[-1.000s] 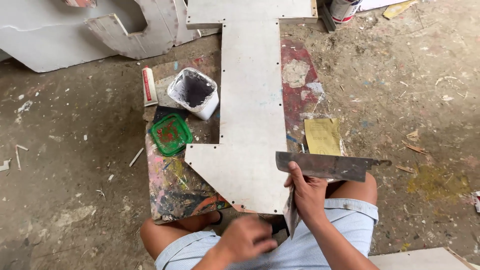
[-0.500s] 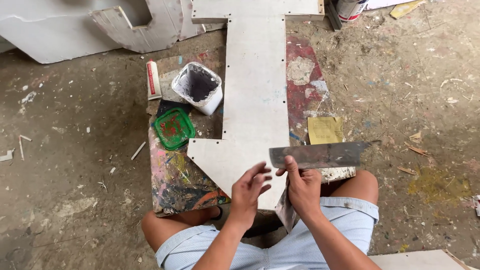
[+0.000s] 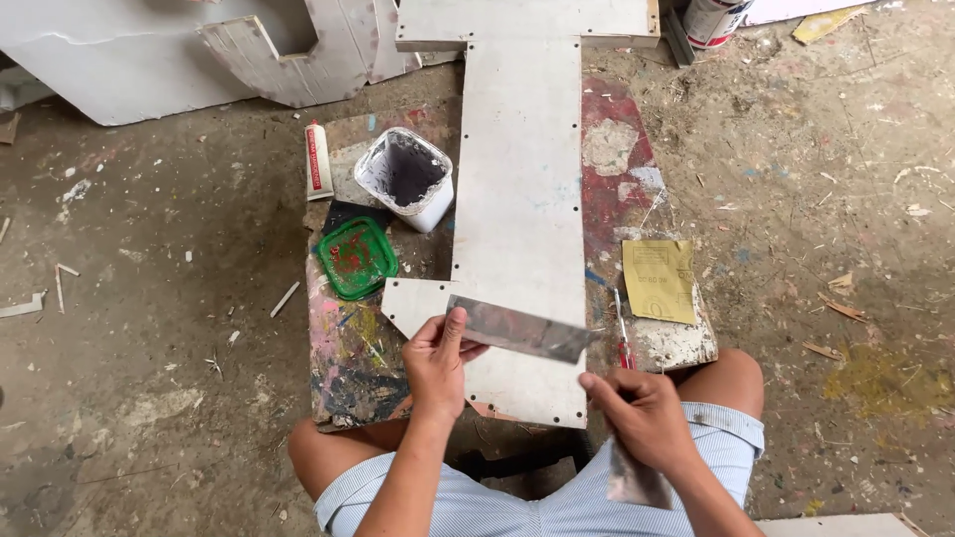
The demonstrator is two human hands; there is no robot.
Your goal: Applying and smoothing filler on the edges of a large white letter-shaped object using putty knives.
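Note:
My left hand [image 3: 438, 360] grips one end of a long grey metal scraper blade [image 3: 517, 328], which lies slanted over the lower end of a white board shaped like a large letter [image 3: 522, 199]. My right hand [image 3: 642, 418] is over my right thigh, fingers closed on a second thin metal blade [image 3: 637, 482] that hangs down below it. The white board rests on a paint-stained plank [image 3: 348, 363] across my lap.
On the plank sit a white tub with dark filler [image 3: 406, 177], a green square lid [image 3: 356, 258], a white tube [image 3: 318, 161], a yellow sandpaper sheet [image 3: 659, 280] and a red-handled tool [image 3: 623, 343]. White cut-out boards [image 3: 149, 60] lean at the back. Dirty concrete floor lies all around.
My left hand came up from my lap and took the long blade. The right hand let go of it and dropped to my thigh with the second blade.

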